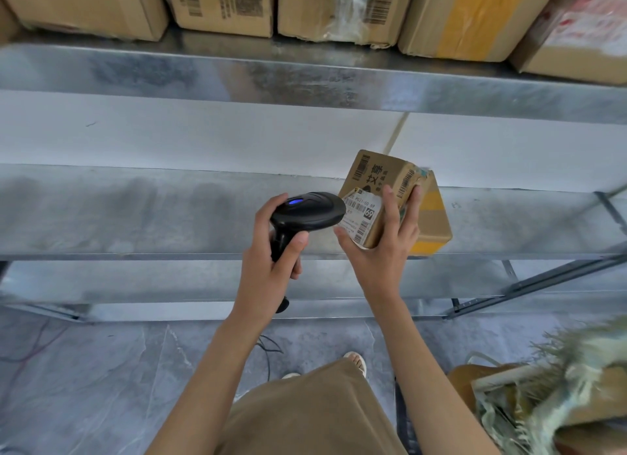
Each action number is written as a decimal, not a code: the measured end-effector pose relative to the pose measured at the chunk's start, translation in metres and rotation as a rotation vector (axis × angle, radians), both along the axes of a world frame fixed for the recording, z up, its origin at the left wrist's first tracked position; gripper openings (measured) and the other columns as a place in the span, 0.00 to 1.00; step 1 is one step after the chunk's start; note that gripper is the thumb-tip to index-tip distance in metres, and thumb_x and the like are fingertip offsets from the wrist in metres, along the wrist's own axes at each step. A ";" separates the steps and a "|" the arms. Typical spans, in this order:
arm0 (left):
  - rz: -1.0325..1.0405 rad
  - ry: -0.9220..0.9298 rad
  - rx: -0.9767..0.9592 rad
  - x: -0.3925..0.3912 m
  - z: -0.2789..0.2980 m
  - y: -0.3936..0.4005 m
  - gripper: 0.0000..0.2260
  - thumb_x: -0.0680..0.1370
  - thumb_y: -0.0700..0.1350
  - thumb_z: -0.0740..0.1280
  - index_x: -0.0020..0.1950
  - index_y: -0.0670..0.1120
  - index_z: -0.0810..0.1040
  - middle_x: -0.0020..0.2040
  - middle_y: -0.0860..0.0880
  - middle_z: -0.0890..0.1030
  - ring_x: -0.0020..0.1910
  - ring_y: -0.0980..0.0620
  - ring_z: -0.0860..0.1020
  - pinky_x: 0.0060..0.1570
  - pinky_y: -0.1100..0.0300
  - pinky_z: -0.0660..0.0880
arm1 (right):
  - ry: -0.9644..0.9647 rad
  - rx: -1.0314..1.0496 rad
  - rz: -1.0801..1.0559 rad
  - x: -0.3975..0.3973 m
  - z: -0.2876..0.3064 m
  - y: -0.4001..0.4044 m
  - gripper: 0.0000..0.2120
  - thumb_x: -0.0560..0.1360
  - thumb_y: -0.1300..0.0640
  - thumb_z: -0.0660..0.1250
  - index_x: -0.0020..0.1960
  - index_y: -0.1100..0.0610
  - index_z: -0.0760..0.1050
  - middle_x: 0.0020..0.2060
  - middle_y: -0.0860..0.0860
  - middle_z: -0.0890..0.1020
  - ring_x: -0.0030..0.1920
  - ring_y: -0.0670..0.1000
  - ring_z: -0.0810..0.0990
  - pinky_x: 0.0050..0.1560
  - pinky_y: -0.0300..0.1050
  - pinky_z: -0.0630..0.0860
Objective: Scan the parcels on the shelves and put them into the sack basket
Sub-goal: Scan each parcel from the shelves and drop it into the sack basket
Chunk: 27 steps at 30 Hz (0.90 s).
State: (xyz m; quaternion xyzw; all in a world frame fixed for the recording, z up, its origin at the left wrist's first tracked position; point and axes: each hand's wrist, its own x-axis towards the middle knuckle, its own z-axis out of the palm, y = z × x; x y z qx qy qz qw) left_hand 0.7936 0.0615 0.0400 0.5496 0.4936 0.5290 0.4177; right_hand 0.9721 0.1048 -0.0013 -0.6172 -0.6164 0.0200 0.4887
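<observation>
A black handheld barcode scanner (307,213) with a lit blue button is gripped by the left hand (271,251), its head almost touching the white shipping label (359,217) of a small brown cardboard parcel (376,186). The parcel is grasped by the right hand (383,247) above the galvanised metal shelf (135,213). Just behind it, a yellow-taped cardboard box (432,224) is seen on the shelf. Larger cardboard boxes (224,7) are lined on the upper shelf (203,71). A frayed woven sack basket (556,386) is seen at lower right on the floor.

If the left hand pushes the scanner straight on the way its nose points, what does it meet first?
Probably the white label on the small box held by the right hand; the scanner nose in the left hand looks almost against it.
</observation>
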 end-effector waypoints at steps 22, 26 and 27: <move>-0.333 -0.024 0.024 0.113 0.009 0.010 0.20 0.82 0.53 0.65 0.69 0.72 0.64 0.43 0.52 0.82 0.31 0.48 0.79 0.37 0.56 0.79 | 0.211 -0.058 -0.434 0.101 -0.001 -0.106 0.45 0.68 0.47 0.80 0.77 0.43 0.58 0.81 0.56 0.49 0.72 0.40 0.54 0.71 0.43 0.55; -0.512 -0.045 -0.009 0.187 0.009 -0.012 0.21 0.81 0.53 0.66 0.69 0.71 0.66 0.44 0.49 0.82 0.32 0.47 0.78 0.36 0.55 0.78 | 0.239 -0.053 -0.590 0.143 -0.003 -0.155 0.44 0.68 0.44 0.79 0.77 0.45 0.59 0.81 0.58 0.50 0.74 0.41 0.54 0.71 0.49 0.57; -0.554 -0.048 -0.026 0.206 0.007 -0.020 0.20 0.81 0.52 0.66 0.69 0.71 0.66 0.43 0.49 0.82 0.32 0.47 0.78 0.36 0.55 0.78 | 0.241 -0.053 -0.631 0.155 -0.003 -0.168 0.44 0.68 0.44 0.79 0.77 0.46 0.60 0.81 0.59 0.50 0.76 0.43 0.54 0.72 0.50 0.56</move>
